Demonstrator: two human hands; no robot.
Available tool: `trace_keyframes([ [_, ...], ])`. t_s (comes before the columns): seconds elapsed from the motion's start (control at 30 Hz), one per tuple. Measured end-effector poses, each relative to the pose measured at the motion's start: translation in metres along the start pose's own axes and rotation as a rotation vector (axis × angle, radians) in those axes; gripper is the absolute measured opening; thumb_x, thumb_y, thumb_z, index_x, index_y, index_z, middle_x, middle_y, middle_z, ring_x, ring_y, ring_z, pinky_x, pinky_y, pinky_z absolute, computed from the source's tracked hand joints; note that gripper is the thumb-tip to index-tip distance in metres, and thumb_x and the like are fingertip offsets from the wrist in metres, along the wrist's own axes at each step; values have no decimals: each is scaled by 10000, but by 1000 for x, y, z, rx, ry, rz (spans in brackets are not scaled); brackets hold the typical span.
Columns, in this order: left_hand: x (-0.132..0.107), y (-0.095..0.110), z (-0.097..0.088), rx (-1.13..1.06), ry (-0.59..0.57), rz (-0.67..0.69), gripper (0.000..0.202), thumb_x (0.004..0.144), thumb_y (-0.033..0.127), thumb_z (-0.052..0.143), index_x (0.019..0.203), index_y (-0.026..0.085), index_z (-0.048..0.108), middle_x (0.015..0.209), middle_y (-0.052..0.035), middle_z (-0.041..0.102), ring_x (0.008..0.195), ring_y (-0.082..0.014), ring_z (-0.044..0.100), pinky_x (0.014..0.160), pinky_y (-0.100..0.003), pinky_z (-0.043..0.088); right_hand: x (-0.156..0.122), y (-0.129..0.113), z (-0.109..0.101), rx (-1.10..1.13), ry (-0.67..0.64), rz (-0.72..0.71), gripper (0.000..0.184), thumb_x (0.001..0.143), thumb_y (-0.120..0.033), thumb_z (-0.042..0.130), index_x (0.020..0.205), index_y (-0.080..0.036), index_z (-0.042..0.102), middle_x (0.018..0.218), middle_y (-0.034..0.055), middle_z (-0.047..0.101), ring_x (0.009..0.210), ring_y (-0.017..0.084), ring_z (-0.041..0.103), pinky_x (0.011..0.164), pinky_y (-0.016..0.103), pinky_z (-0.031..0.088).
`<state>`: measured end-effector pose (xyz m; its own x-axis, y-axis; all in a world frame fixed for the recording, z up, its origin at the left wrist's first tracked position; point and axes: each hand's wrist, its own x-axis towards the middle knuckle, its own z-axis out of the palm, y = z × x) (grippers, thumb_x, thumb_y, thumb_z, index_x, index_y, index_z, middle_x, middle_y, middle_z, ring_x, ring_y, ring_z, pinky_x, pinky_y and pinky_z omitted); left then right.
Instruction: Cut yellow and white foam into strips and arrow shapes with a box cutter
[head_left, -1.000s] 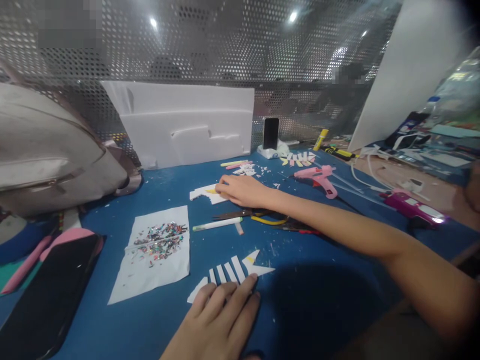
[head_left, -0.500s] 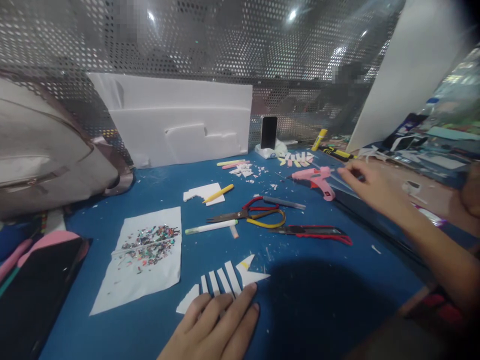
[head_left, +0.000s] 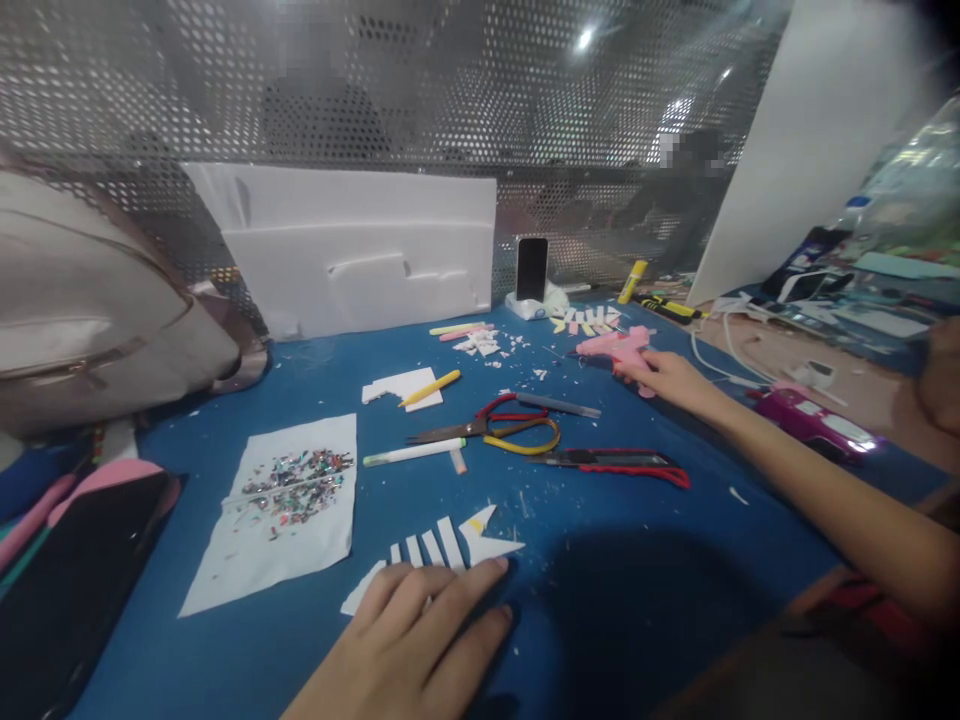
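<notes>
My left hand (head_left: 412,640) lies flat, fingers stretched, over a white fishbone-shaped foam cutout (head_left: 450,543). Its pointed tail end, with a small yellow mark, and several strips show beyond the fingertips; the near part is hidden. At the table's far right, my right hand (head_left: 669,378) has its fingers around the handle of a pink hot glue gun (head_left: 615,345), whose nozzle points left. Between the hands lie scissors (head_left: 517,430) with red and yellow handles and a red box cutter (head_left: 611,462).
A white sheet with shiny flakes (head_left: 337,530) lies at left. Markers (head_left: 416,452), foam scraps (head_left: 480,343) and a propped phone (head_left: 532,270) are farther back. A dark phone (head_left: 82,590) and a bag (head_left: 97,300) occupy the left side. A purple device (head_left: 817,422) sits at right.
My right hand has moved left and down onto the glue gun and closed around its handle. My left hand stays on the foam cutout. The view has shifted slightly.
</notes>
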<state>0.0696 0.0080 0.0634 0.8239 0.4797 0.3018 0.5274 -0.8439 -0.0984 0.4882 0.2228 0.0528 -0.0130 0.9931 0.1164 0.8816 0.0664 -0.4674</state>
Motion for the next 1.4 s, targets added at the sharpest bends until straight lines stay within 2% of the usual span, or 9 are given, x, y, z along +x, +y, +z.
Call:
trace_keyframes([
  [0.1,8,-4,-6,-199,-2,-96,409,936,465,476,1274,242,534,1395,-19,497,1021,-194,514,838,-320,447,0,1,0,45,54,17,527,817,-626,471,819,-137,670,729,83,695,596,176,633,620,292,474],
  [0.2,20,-11,-13,-392,18,-163,349,957,306,422,1294,253,494,1393,-19,488,1107,-188,496,898,-333,461,-2,-1,-4,64,90,23,537,817,-636,467,835,-138,668,746,84,695,598,169,621,608,287,464],
  [0.27,28,-17,-18,-449,-6,-244,349,951,240,433,1294,286,484,1348,-17,524,1149,-175,492,936,-339,455,-4,-3,-8,61,96,17,528,815,-636,472,823,-145,662,739,79,691,594,168,612,600,286,453],
  [0.37,38,-22,-23,-488,13,-300,314,966,265,416,1268,295,499,1326,-17,532,1168,-173,487,957,-358,455,-5,-7,-12,33,88,2,510,807,-635,483,759,-153,645,659,66,663,586,180,602,584,290,431],
  [0.47,41,-22,-23,-510,34,-297,300,963,273,420,1248,283,514,1313,-25,535,1160,-181,489,962,-375,453,-4,-10,-16,-1,56,-19,469,814,-605,495,716,-162,615,612,52,641,582,185,611,593,290,426],
  [0.63,40,-19,-18,-527,-2,-293,306,969,270,412,1262,297,495,1318,-12,533,1162,-174,484,960,-363,455,1,-14,-19,-66,-11,-62,418,805,-575,529,721,-171,593,628,42,649,582,191,631,585,283,415],
  [1.0,32,-12,-20,-545,32,-310,329,955,223,425,1268,288,503,1292,-43,557,1109,-186,521,906,-367,486,16,-15,-20,-167,-45,-107,442,806,-597,502,798,-175,635,604,36,643,597,206,635,564,272,380],
  [1.2,27,-11,-16,-491,64,-296,341,943,216,413,1258,294,517,1250,-39,585,1098,-187,540,875,-344,505,13,-9,-21,-175,-48,-95,468,812,-615,485,744,-171,616,590,45,636,571,194,611,557,268,373],
  [1.4,24,-9,-14,-479,66,-273,342,937,198,414,1258,283,499,1251,-34,583,1088,-173,542,881,-329,496,5,-11,-24,-148,-65,-91,508,806,-643,483,835,-163,646,638,50,657,583,198,626,582,280,405],
])
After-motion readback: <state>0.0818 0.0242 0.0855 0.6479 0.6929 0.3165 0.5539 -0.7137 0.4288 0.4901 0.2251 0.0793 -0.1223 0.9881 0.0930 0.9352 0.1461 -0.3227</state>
